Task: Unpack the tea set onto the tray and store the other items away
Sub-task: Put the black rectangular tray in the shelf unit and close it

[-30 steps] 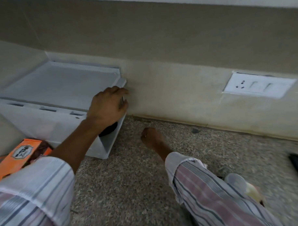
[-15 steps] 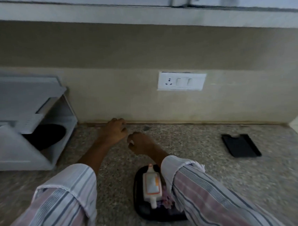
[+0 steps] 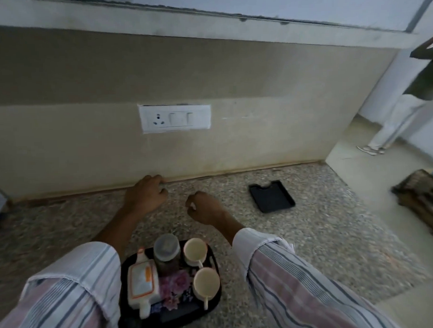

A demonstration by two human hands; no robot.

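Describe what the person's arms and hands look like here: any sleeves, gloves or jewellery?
Both arms wear loose, light sleeves with grey and pinkish stripes, the left sleeve and right sleeve each ending in a white cuff partway up the forearm. The left hand and right hand are bare: no gloves, rings or watch show.

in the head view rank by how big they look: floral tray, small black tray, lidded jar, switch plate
1. floral tray, nearest the camera
2. switch plate
3. small black tray
4. lidded jar
Switch plate and small black tray look close, and they sit at different distances, so that pair is unsure.
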